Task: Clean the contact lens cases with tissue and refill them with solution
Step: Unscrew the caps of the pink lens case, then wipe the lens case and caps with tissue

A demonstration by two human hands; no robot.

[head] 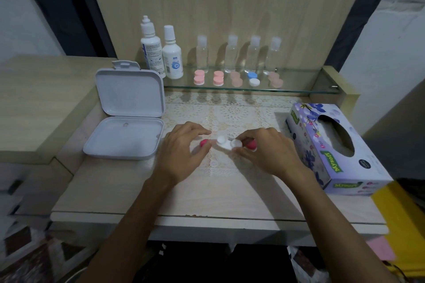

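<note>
Your two forearms show bare from the bottom edge up to the wrists, with no sleeve on either. Your left hand and right hand wear nothing: no glove, ring, watch or band. The nails look short and unpainted.

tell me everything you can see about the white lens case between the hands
The white lens case looks like smooth white plastic: two round wells joined side by side, both uncapped. It sits low over the lace mat at the table's middle, slightly tilted. The right hand pinches its right well. A pink cap is at the left hand, another pink cap under the right. What the wells hold cannot be told.
</note>
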